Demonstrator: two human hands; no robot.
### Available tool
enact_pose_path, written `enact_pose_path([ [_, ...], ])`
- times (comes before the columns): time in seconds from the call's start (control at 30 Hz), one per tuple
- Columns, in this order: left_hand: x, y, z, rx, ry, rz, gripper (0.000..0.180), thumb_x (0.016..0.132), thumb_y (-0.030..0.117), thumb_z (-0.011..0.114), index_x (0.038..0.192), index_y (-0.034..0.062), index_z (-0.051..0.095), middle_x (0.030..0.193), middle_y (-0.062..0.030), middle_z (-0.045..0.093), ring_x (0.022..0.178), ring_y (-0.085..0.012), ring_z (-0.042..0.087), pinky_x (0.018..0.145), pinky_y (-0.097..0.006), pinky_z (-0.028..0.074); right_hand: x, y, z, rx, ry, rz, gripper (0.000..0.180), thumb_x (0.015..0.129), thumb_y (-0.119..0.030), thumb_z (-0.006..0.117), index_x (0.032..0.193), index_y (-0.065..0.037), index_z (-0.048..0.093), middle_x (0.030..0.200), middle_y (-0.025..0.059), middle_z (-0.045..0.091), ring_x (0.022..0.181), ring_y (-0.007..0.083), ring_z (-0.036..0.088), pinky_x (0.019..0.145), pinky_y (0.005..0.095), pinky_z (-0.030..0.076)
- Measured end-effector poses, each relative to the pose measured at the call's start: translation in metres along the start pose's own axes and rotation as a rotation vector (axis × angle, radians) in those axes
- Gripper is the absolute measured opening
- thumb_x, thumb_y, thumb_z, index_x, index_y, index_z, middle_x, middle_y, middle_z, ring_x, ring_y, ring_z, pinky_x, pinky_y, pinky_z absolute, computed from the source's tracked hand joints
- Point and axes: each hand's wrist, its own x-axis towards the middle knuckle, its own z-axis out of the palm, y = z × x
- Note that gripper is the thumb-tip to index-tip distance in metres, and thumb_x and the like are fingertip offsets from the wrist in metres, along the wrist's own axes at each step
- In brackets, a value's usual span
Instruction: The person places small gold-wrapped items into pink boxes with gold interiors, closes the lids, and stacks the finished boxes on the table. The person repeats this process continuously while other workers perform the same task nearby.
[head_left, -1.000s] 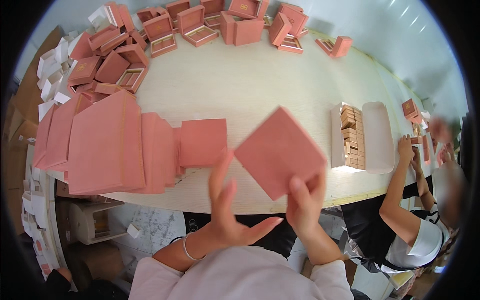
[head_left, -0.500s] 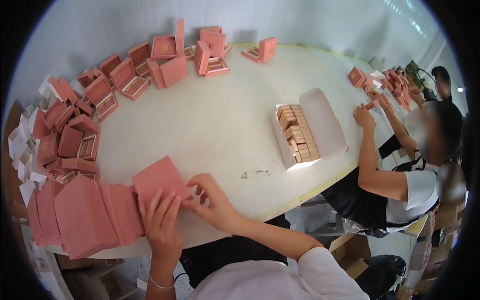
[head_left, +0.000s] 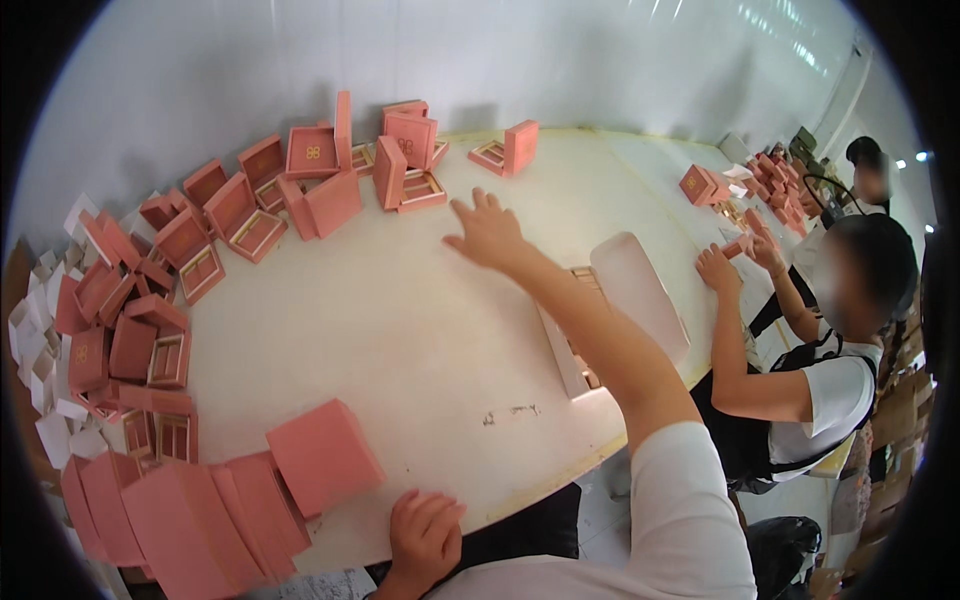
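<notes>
My right hand [head_left: 487, 233] reaches across the table with its fingers spread, nothing in it. It is just short of an open pink box [head_left: 418, 190] at the back, whose tray has pale-edged compartments. My left hand [head_left: 425, 535] is near the front edge of the table, fingers curled in and holding nothing that shows. Just left of it a closed pink box [head_left: 325, 455] leans on a row of closed pink boxes [head_left: 190, 525]. Beneath my right forearm, a white carton [head_left: 565, 350] with its lid open is partly hidden; small wooden-coloured pieces show inside.
Several open pink boxes [head_left: 245, 215] crowd the table's left and back edges, with white cartons [head_left: 45, 370] behind them. Another open pink box [head_left: 510, 150] stands apart at the back. On the right a co-worker [head_left: 800, 390] handles a small pink piece [head_left: 737, 247].
My right hand has left the closed pink box and stretched forward and right, opening. My left hand has come off that box and moved right, nearer my body. The view has tilted up.
</notes>
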Motion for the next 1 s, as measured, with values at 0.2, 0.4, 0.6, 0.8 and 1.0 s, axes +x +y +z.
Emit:
enact_pose_path([
  [0.2,-0.006,0.002,0.003,0.048,0.033,0.135,0.012,0.075,0.01,0.066,0.084,0.0028,0.063,0.088,-0.0131,0.061,0.083,-0.0314,0.059,0.077,-0.043,0.049,0.108,0.086,0.075,-0.116,0.095,-0.009,0.042,0.081,-0.015,0.056,0.119,-0.002,0.047,0.132,0.0202,0.039,0.119,0.0369,0.044,0.088,0.0464,0.046],
  [0.4,-0.015,-0.006,0.006,0.063,0.053,0.158,0.01,0.071,0.007,0.064,0.08,0.0044,0.063,0.087,-0.0121,0.062,0.079,-0.0288,0.059,0.075,-0.044,0.05,0.151,0.109,0.114,-0.021,0.137,0.295,0.038,0.08,-0.009,0.053,0.116,0.002,0.047,0.123,0.0226,0.047,0.108,0.036,0.053,0.083,0.0462,0.048],
  [0.6,-0.008,-0.004,0.002,-0.011,0.044,0.126,0.01,0.072,0.007,0.062,0.081,0.0043,0.063,0.087,-0.012,0.062,0.08,-0.0286,0.059,0.076,-0.045,0.049,0.127,0.105,0.076,-0.09,-0.189,0.094,0.022,0.082,-0.018,0.057,0.099,-0.005,0.059,0.098,0.0144,0.063,0.09,0.032,0.062,0.074,0.0449,0.049],
  [0.8,0.003,0.001,-0.005,-0.059,0.015,0.055,0.01,0.076,0.005,0.062,0.086,0.0021,0.062,0.089,-0.0139,0.061,0.083,-0.0311,0.058,0.078,-0.045,0.048,0.015,0.032,-0.014,0.179,-0.301,-0.336,0.015,0.078,-0.013,0.057,0.091,-0.016,0.064,0.08,0.0064,0.065,0.08,0.0252,0.063,0.07,0.0402,0.048],
  [1.0,0.013,0.01,-0.023,0.152,0.172,0.193,0.027,0.08,0.008,0.062,0.106,0.0026,0.054,0.103,-0.0162,0.058,0.092,-0.0342,0.056,0.082,-0.047,0.047,-0.158,-0.027,-0.059,-0.264,0.065,-1.365,0.01,0.078,-0.018,0.056,0.073,-0.01,0.059,0.081,0.007,0.063,0.079,0.0227,0.063,0.062,0.0363,0.047],
])
